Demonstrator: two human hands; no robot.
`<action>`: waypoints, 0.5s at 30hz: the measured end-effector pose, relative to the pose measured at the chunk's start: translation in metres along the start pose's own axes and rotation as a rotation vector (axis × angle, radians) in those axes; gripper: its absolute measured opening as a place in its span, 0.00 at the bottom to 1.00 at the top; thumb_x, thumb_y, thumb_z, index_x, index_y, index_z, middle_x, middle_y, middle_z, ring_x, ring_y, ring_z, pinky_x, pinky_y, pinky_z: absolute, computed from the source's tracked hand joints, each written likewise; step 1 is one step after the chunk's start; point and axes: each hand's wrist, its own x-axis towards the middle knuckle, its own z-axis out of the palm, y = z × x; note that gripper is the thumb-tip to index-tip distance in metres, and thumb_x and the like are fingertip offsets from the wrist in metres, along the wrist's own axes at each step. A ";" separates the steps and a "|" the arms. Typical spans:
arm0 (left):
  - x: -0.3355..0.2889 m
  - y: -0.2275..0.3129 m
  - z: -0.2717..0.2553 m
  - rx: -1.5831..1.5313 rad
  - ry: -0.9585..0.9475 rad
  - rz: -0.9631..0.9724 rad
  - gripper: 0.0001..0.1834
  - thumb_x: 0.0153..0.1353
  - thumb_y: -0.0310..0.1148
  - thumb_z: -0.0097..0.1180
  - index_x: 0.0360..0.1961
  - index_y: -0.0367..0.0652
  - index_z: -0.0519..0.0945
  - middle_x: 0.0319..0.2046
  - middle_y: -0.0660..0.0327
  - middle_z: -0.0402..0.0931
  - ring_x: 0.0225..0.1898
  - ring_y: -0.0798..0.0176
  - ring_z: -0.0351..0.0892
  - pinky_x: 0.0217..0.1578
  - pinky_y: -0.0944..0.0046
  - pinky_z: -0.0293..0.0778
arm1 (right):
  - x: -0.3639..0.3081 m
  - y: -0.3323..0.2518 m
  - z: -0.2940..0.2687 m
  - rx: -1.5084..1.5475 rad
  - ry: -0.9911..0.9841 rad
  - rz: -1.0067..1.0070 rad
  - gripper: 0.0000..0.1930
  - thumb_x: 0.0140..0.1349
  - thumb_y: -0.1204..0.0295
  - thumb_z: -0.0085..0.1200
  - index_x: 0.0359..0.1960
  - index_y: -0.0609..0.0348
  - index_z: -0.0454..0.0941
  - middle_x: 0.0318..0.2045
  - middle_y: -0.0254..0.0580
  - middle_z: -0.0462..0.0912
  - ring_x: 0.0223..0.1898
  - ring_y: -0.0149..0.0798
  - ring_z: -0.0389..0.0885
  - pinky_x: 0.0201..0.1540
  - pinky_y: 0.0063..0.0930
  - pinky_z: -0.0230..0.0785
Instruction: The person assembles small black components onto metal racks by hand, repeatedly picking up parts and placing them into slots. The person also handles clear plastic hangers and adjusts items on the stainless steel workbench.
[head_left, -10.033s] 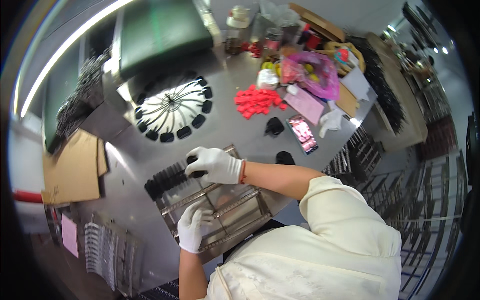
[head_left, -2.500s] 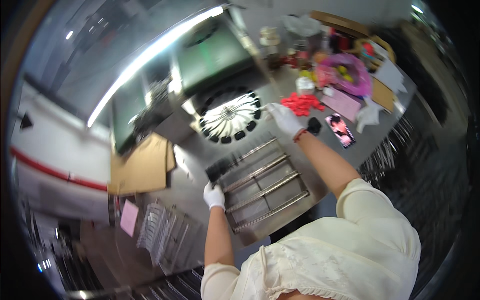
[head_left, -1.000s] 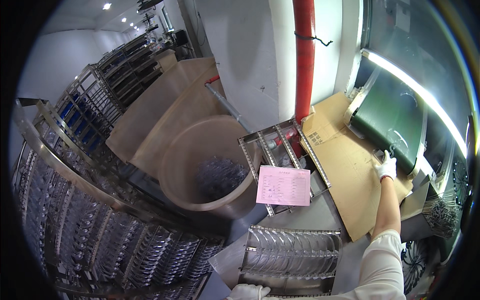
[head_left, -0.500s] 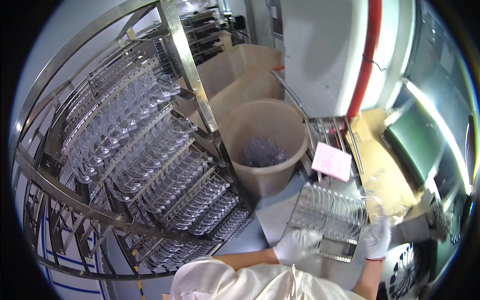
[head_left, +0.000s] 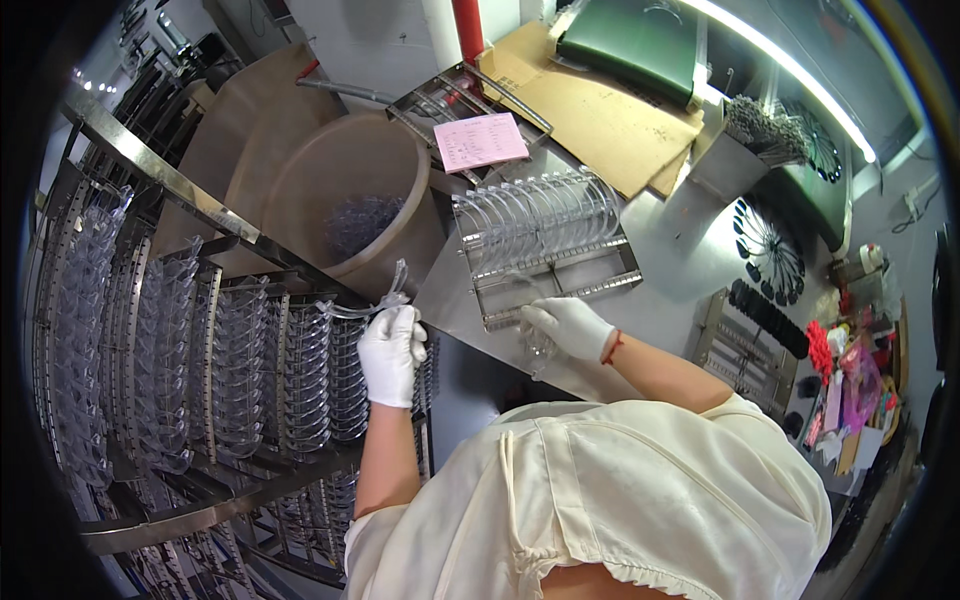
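Note:
White gloves cover both of my hands. My left hand (head_left: 392,352), closed, pinches a clear curved plastic lens (head_left: 398,292) beside the tall metal rack. My right hand (head_left: 570,328) is closed on another clear curved plastic lens (head_left: 538,345) at the near edge of the table. Just beyond it lies a slotted metal tray (head_left: 560,285). A row of clear curved lenses (head_left: 540,215) stands upright in the far part of the tray, while its near part shows bare bars.
At left, the tall metal rack (head_left: 150,150) carries many rows of clear lenses. A brown bin (head_left: 340,160) with clear scraps stands behind. Pink paper (head_left: 480,140), cardboard (head_left: 590,105), a green conveyor (head_left: 635,45) and a grey box (head_left: 715,165) lie beyond the tray.
The view has swung to the right. My left hand has moved from the tray to the rack side, now with a lens; my right hand has come to the tray's near edge.

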 end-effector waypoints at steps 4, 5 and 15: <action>-0.004 -0.007 -0.020 0.024 -0.008 -0.099 0.07 0.67 0.33 0.64 0.37 0.40 0.82 0.22 0.63 0.79 0.16 0.75 0.72 0.17 0.75 0.65 | 0.020 0.020 0.026 -0.014 -0.081 0.093 0.27 0.76 0.50 0.41 0.40 0.62 0.84 0.33 0.51 0.87 0.37 0.50 0.87 0.44 0.42 0.77; -0.005 -0.009 -0.021 0.004 -0.011 -0.063 0.07 0.67 0.32 0.64 0.37 0.40 0.82 0.22 0.63 0.79 0.16 0.74 0.72 0.17 0.75 0.65 | 0.026 0.022 0.030 -0.034 -0.046 0.102 0.27 0.76 0.50 0.41 0.40 0.62 0.84 0.33 0.51 0.87 0.37 0.51 0.87 0.45 0.43 0.77; -0.002 -0.009 -0.031 -0.138 -0.081 -0.059 0.06 0.66 0.29 0.64 0.38 0.38 0.81 0.26 0.60 0.80 0.20 0.72 0.75 0.20 0.75 0.69 | 0.050 0.011 0.035 -0.490 -0.107 0.165 0.33 0.75 0.47 0.35 0.36 0.62 0.86 0.37 0.58 0.87 0.43 0.59 0.86 0.52 0.50 0.75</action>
